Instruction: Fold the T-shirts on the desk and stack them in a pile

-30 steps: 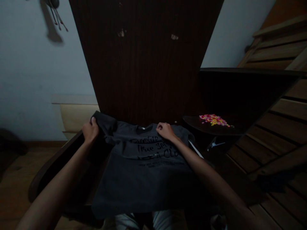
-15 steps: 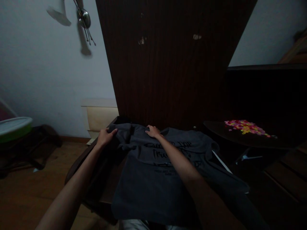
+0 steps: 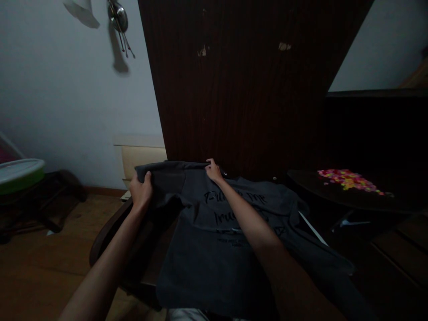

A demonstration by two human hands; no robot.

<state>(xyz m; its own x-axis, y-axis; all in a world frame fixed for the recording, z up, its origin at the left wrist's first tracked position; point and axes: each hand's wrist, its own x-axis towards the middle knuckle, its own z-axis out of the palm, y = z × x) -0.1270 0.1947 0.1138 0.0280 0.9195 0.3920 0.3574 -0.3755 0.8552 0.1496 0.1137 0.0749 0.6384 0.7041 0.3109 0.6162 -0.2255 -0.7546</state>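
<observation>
A dark grey shirt (image 3: 200,249) with black lettering is spread over a dark wooden table (image 3: 150,267), its lower edge hanging toward me. My left hand (image 3: 141,189) grips the sleeve at the left, thumb on top and fingers behind the cloth. Near the collar, my right hand (image 3: 213,170) pinches the shoulder edge of the shirt. Between the two hands the cloth is lifted and stretched out. My right forearm crosses over the lettering and hides part of it.
Dark wooden panel (image 3: 247,98) rises directly behind the table. Colourful small pieces (image 3: 349,179) lie on a dark surface to the right. At the left stands a green tub with a pale lid (image 3: 22,169). A lamp fixture (image 3: 117,18) hangs on the wall.
Both hands have risen slightly, and the left one has moved outward to the left. The sleeve and shoulder, bunched before, are now raised and pulled straighter.
</observation>
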